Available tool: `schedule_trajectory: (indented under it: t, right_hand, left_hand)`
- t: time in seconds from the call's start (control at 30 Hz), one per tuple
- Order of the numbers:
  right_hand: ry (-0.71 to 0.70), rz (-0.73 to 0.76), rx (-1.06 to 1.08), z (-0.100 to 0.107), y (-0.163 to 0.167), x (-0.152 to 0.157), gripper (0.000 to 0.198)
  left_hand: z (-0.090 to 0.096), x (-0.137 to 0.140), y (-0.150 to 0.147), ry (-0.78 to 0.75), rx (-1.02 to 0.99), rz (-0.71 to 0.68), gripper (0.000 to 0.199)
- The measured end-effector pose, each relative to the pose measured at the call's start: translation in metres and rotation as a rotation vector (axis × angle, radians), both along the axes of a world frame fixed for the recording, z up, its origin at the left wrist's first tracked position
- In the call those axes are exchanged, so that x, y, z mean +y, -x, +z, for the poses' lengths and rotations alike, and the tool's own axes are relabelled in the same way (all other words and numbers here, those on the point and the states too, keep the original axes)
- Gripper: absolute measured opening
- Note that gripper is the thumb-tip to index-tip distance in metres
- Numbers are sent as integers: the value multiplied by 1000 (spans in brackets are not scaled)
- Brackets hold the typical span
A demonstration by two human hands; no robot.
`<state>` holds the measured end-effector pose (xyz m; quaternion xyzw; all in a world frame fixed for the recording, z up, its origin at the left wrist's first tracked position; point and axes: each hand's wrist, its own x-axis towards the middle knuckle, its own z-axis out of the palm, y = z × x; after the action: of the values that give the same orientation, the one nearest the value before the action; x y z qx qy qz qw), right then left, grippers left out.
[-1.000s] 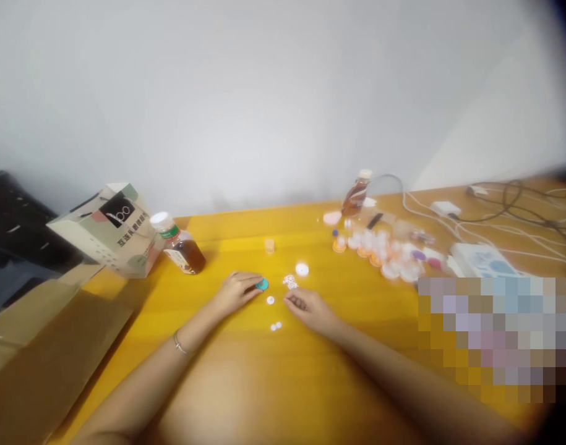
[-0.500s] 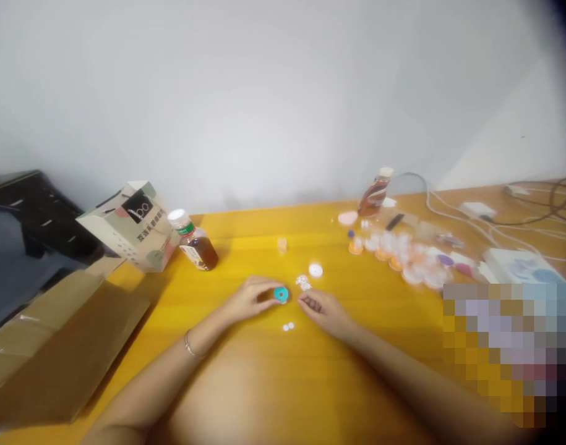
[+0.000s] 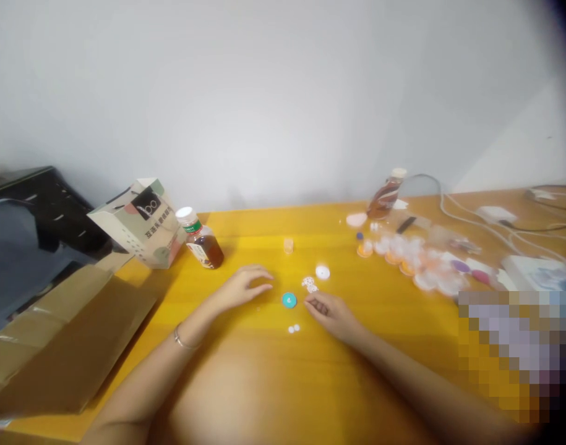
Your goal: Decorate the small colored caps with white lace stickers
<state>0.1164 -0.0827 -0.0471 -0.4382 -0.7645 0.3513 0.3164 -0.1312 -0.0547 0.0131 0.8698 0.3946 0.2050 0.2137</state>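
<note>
A round teal disc [image 3: 289, 300] with a pale centre lies flat on the yellow table between my hands. To its left, my left hand [image 3: 245, 288] is open, thumb and fingers apart, holding nothing and no longer touching the disc. My right hand [image 3: 328, 311] sits just right of the disc with its fingers curled and pinched together; whatever they hold, if anything, is hidden. Small white patterned pieces [image 3: 309, 283] lie just beyond the right fingertips, and a white round disc [image 3: 322, 272] is farther back. Two small white dots [image 3: 294, 329] rest nearer to me.
On the left stand a paper bag [image 3: 146, 225], a drink bottle [image 3: 201, 241] and an open cardboard box [image 3: 78, 346]. A small clear cube [image 3: 289, 246] sits behind the disc. At the right are another bottle [image 3: 385, 196], several clear lidded cups [image 3: 415, 256] and white cables [image 3: 477, 216].
My left hand has let go of the teal disc and drawn back to the left. The disc now lies flat on the table. My right hand stays pinched; the view has shifted slightly.
</note>
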Motion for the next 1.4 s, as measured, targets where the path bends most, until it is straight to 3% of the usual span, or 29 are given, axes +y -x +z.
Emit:
schedule_trajectory:
  t: [0.27,0.53,0.77,0.9,1.0,1.1,1.2,1.4]
  right_hand:
    - [-29,-7,-14,1,0,0,18]
    - [-32,-2,-19,0,0,0,19]
    - [-41,-9,-14,1,0,1,17]
    - [-47,-15,-13,-3,-1,1,16]
    - [-83,-3,-30,-4,-1,2,15]
    - [-222,21,-48,-3,0,2,13]
    - [-388,80,-62,-1,3,1,17]
    - [-501,211,-146,-2,5,0,27]
  left_hand:
    - [9,1,21,272,281,-90,10]
    - [4,-6,8,217,305,-74,7]
    - [-4,-7,9,268,336,-28,9]
    - [-6,-7,2,225,278,-53,11]
    - [-11,-9,-14,158,92,-51,13]
    - [-21,-11,-31,33,-60,10,17]
    - [-32,-12,-41,-66,-79,34,16]
    - [-46,-11,-40,-106,-79,32,14]
